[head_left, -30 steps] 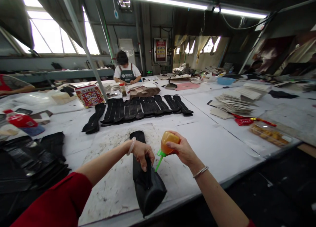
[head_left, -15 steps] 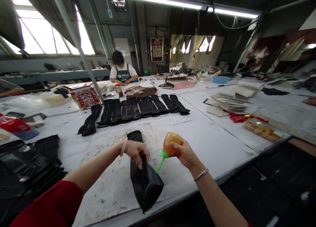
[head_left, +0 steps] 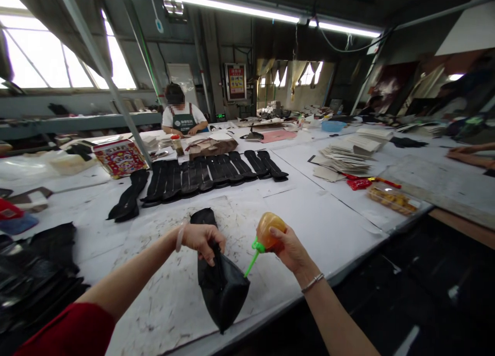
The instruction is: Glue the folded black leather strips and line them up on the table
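My left hand (head_left: 203, 242) pinches the edge of a black leather-like piece (head_left: 228, 294), which is folded open near the table's front edge. The far end of that piece lies flat behind my fingers. In my right hand (head_left: 288, 245) is a squeeze bottle (head_left: 269, 228) of amber liquid, tipped downward, with a green nozzle (head_left: 252, 261). The nozzle's tip meets the right edge of the black piece or is just beside it. Beyond my hands a row of similar black pieces (head_left: 201, 175) lies side by side on the table.
A stack of black pieces (head_left: 42, 278) lies at the left. Stacked pale sheets (head_left: 344, 157) and a clear food box (head_left: 392, 200) are at the right. A patterned red box (head_left: 119, 157) stands by a metal pole. Across the table a co-worker (head_left: 183, 118) works.
The view has shifted slightly to the right. The nozzle's tip has moved along the edge toward the black piece's right corner. Both hands keep their hold.
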`<action>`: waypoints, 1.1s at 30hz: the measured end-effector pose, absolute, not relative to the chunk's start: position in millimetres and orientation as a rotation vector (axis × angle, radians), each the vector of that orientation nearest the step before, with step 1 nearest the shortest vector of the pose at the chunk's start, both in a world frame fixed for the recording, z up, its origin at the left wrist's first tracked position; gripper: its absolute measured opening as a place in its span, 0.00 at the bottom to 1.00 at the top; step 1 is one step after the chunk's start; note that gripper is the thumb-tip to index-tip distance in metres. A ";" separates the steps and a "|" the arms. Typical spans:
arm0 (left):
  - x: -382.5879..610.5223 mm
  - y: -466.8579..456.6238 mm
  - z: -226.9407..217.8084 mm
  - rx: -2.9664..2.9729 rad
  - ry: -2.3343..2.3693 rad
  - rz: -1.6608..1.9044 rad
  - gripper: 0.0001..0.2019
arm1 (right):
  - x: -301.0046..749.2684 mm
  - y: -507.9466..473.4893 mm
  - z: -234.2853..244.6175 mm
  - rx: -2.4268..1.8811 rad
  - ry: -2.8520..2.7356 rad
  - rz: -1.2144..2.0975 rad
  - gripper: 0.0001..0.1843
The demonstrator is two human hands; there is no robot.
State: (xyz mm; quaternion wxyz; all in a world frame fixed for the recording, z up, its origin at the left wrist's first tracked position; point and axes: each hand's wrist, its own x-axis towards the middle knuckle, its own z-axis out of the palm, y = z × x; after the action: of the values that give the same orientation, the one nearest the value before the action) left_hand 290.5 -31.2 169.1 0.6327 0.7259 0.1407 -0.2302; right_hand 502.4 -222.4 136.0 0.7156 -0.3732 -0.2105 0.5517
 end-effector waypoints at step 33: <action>309.2 -27.7 156.7 1.428 0.390 -0.121 0.15 | 505.2 -244.0 149.2 -0.640 -0.117 0.871 0.22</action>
State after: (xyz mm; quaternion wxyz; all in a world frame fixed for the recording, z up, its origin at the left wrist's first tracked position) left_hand 309.2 -27.7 156.7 0.7365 0.6503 0.1777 -0.0551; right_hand 505.2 -244.0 149.2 0.8560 -0.3043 -0.0556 0.4142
